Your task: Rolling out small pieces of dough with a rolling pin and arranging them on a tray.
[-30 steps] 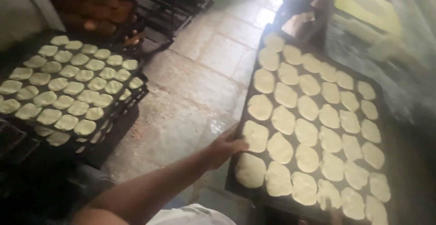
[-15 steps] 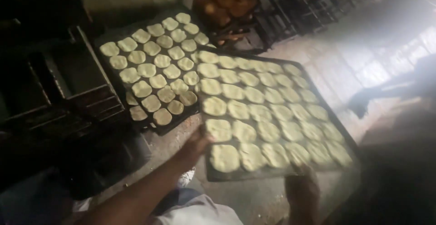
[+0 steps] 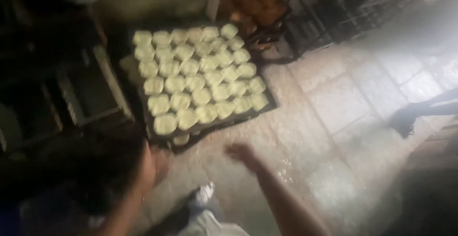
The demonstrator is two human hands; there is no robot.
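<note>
Floor (image 3: 343, 97): pale tiles, bare around the stack.
Tray (image 3: 270, 106): dark, low by the dark racks (image 3: 71, 93), nearest both hands.
Dough rounds (image 3: 200, 81): pale, in close rows, filling the tray.
Right hand (image 3: 241, 152): blurred, empty, fingers loose – just short of the tray's near edge.
Left hand (image 3: 152, 164): blurred; grip cannot be told.
Advice: hold both edges level – rounds slide easily.

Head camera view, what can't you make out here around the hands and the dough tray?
- Left hand: motion blur and shadow hide its fingers.
- Right hand: blurred, finger pose unclear.
- Tray of dough pieces: the left side fades into darkness.
- Racks: too dark to read.
</note>
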